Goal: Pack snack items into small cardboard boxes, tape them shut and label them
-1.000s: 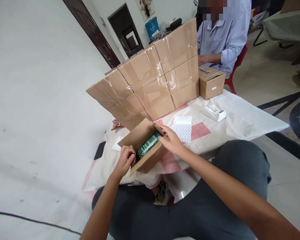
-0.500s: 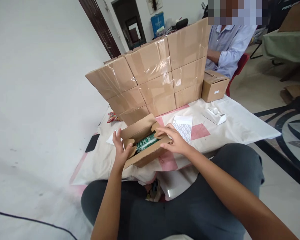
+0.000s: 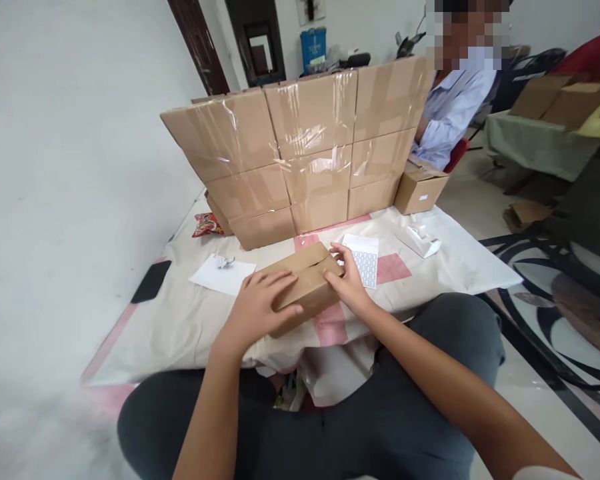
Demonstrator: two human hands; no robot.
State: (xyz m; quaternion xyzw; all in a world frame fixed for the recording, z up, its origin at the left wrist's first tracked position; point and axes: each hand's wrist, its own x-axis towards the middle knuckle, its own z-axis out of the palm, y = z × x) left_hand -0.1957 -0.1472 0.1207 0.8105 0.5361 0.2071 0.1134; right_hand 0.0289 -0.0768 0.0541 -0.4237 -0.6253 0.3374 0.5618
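Note:
A small brown cardboard box sits near the table's front edge with its top flaps folded down, meeting along a seam. My left hand curves over the box's left end, fingers across the top and thumb along the near edge. At the right end, my right hand grips a corner, with its thumb on the top and its fingers on the far side. Whatever lies inside the box is hidden. Partly behind my right hand is a printed label sheet.
A wall of taped cartons rises behind the box. To the right are a white tape dispenser and a labelled carton, near a seated person. A white paper, a black phone-like slab and a red packet lie left.
The box's flaps have gone from raised to folded down, covering the green printed item seen inside before. My left hand moved from the left flap onto the top. The view shifted slightly.

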